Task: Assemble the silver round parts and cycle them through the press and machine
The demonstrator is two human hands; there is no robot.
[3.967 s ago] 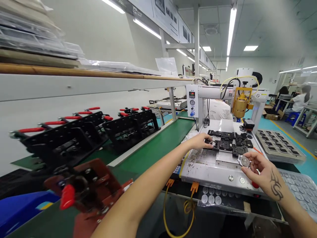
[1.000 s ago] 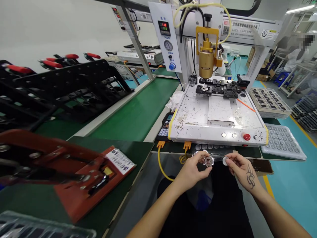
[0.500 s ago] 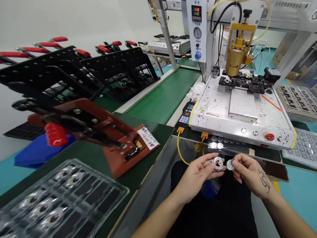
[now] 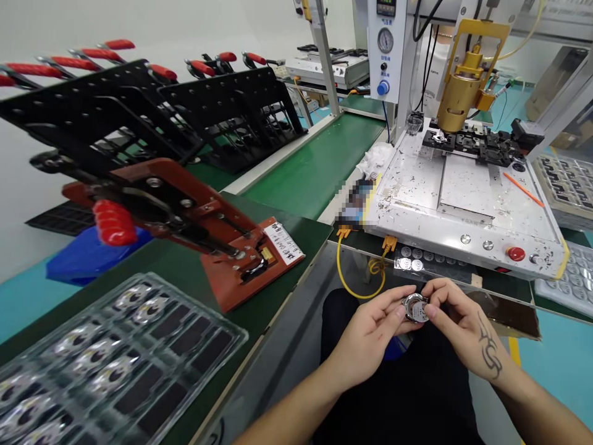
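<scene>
- Green-topped workbench [image 4: 162, 262] on the left: a clear plastic blister tray [image 4: 120, 352] of round silver parts sits nearest, with a red toggle-clamp jig [image 4: 194, 228] just beyond, both within easy reach, I'd say.
- Left hand [image 4: 370, 337] is low over the lap, thumb and fingers pinching the small round silver metal ring [image 4: 416, 308] by its edge.
- Right hand [image 4: 463, 324] meets it, wrist bent inward, fingertips closed on the ring's far side, steadying it.
- White spattered machine bed [image 4: 463, 204] stands behind, its brass dispenser head [image 4: 463, 80] over black fixtures [image 4: 477, 145].

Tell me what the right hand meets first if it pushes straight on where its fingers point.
The round metal part, at the fingertips of the right hand; the left hand lies just beyond.
</scene>
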